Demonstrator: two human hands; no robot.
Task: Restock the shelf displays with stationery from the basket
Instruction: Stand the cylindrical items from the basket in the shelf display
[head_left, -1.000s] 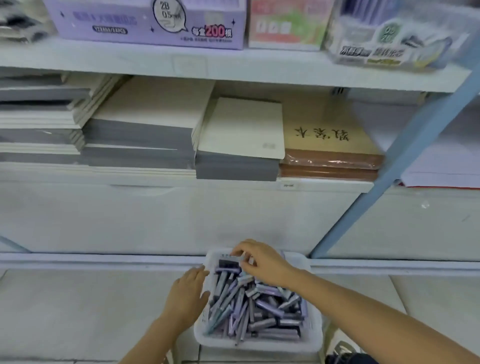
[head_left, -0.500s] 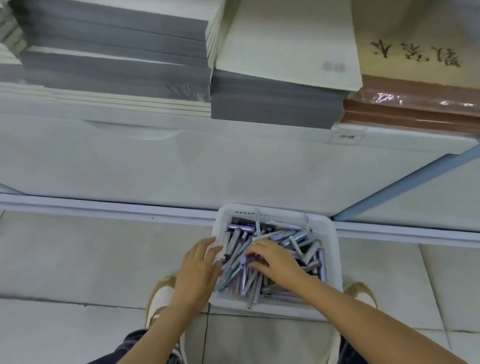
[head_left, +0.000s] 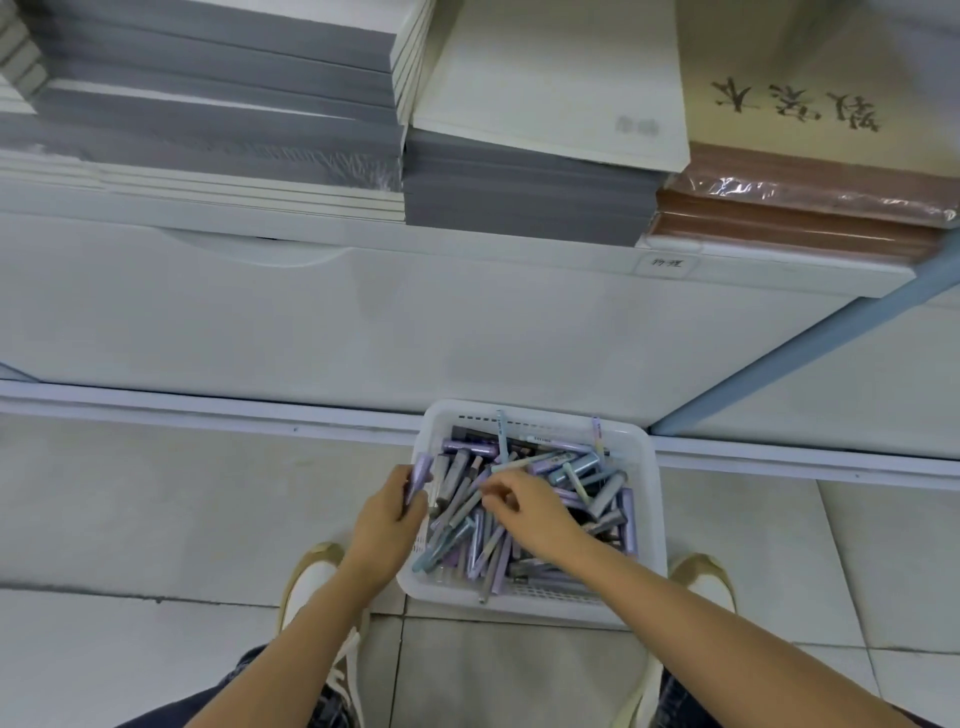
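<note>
A white plastic basket (head_left: 652, 519) sits on the tiled floor against the shelf base, full of several purple, grey and pale blue pens (head_left: 597, 483). My left hand (head_left: 387, 519) is at the basket's left rim, closed around a purple pen (head_left: 420, 475) that sticks up from my fingers. My right hand (head_left: 530, 512) reaches into the pile from the right, its fingertips pinched among the pens in the middle; whether it holds one is not clear.
Above the basket runs a white shelf (head_left: 467, 249) carrying stacks of grey-edged notebooks (head_left: 530, 192) and brown wrapped books (head_left: 800, 208). A blue upright (head_left: 810, 358) slants at the right. My two shoes (head_left: 306, 587) flank the basket on the floor.
The view has tilted further down towards the basket. My left hand now grips a purple pen at the rim. My right hand has shifted slightly up within the pile.
</note>
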